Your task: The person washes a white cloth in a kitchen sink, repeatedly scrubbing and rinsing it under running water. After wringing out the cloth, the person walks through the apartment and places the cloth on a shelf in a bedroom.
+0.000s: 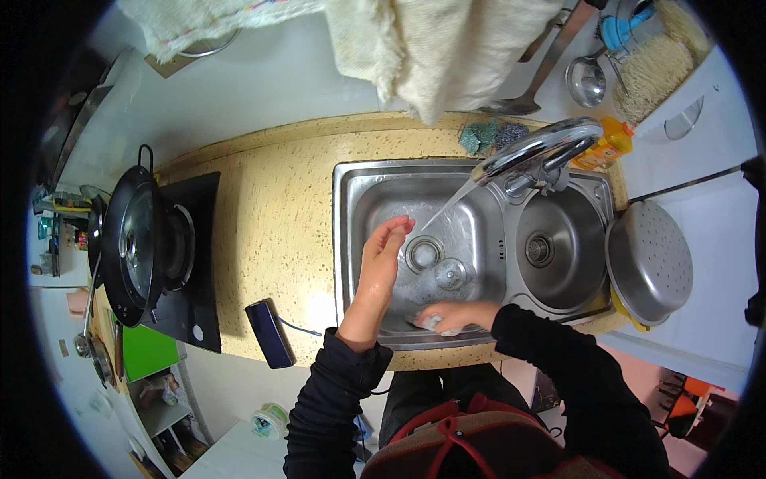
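Observation:
My left hand [383, 254] is held over the large basin [488, 233] of the steel sink. Its fingertips are beside the stream of water [450, 205] that runs from the chrome faucet [538, 146]. Nothing shows in that hand, its fingers loosely extended. Near the basin's front wall, my right hand [458, 314] grips a wet whitish cloth [432, 322], partly covered by the fingers. Soapy water lies around a round metal drain strainer [450, 274], which sits beside the drain opening [425, 254].
A smaller round basin [562, 239] adjoins on the right, with a perforated steel colander [652, 263] beyond it. Scouring pads [479, 136] and a yellow bottle [607, 143] stand behind. Leftward are a smartphone [269, 335] with a cord and a lidded wok [128, 245] on the stove.

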A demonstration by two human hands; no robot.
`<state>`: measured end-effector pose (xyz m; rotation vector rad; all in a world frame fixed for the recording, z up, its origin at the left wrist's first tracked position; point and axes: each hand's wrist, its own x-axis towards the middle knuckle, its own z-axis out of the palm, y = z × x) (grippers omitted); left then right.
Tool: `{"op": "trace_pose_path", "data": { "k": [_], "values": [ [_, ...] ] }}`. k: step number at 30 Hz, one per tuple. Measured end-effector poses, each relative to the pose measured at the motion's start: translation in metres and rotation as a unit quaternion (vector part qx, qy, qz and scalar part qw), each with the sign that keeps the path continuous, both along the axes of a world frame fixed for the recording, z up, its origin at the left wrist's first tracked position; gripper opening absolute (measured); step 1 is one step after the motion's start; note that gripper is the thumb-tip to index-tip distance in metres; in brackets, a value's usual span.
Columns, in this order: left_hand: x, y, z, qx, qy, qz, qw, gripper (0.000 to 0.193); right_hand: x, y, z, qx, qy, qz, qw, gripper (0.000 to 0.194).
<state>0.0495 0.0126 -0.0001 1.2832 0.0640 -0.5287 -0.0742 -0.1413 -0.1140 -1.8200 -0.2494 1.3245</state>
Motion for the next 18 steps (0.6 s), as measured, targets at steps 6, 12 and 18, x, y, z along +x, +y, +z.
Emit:
{"op": "trace_pose_path", "data": {
  "k": [6, 12, 18],
  "values": [
    [-0.001, 0.002, -0.004, 0.019, 0.054, -0.001, 0.998, 0.024, 0.018, -0.071, -0.017, -0.212, -0.124, -0.015, 0.969, 0.052],
    [-0.019, 0.025, -0.039, 0.055, 0.128, 0.034, 0.990, 0.019, 0.100, -0.067, -0.006, 0.072, -0.026, -0.552, 0.830, 0.064],
    [-0.031, 0.056, -0.049, 0.057, 0.137, 0.079, 0.986, 0.020, 0.134, -0.033, -0.002, 0.221, -0.046, -0.552, 0.803, 0.063]
  ]
}}
